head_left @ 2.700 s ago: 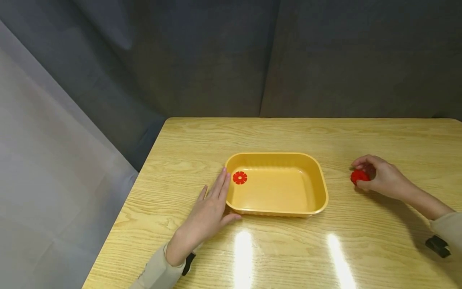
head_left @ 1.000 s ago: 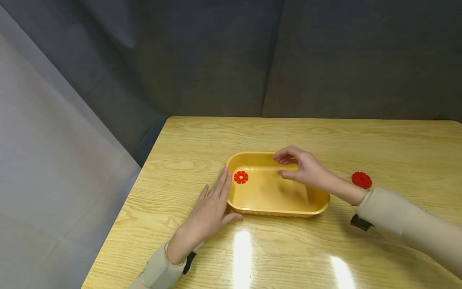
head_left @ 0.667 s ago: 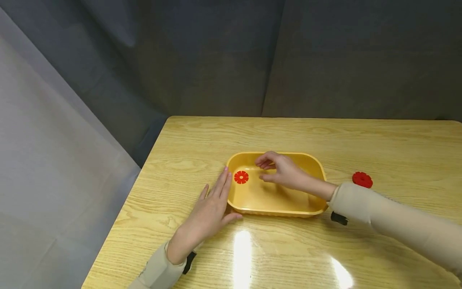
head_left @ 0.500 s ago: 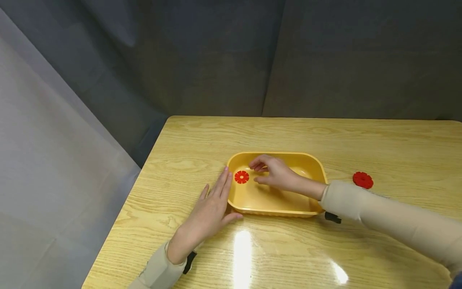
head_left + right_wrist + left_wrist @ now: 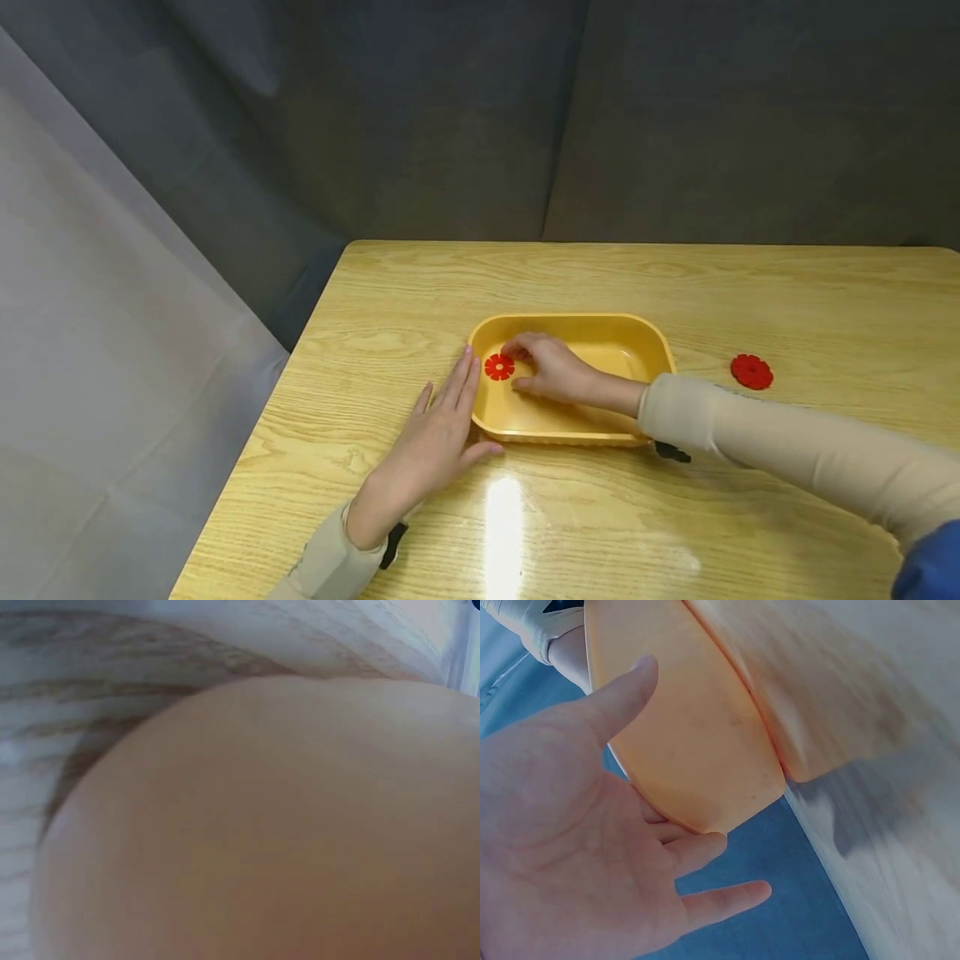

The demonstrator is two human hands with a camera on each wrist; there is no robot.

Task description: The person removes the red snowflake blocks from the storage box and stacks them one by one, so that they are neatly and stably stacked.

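A yellow plastic tray sits on the wooden table. Inside, near its left end, lies a flat red disc with a slotted rim and a hole in the middle. My right hand reaches down into the tray, fingers and thumb spread apart just right of that disc, fingertips close to its edge. With straight fingers, my left hand rests along the tray's left side; the left wrist view shows its palm beside the tray wall. The right wrist view shows mostly skin close up, with the fingertips hidden.
Right of the tray, on the table, lie red slotted discs stacked unevenly on one another. A dark curtain hangs behind the table, and a pale cloth hangs at the left.
My right hand has let go of the red discs at the right and moved left into the tray, down to the disc there. The left hand stays in place.
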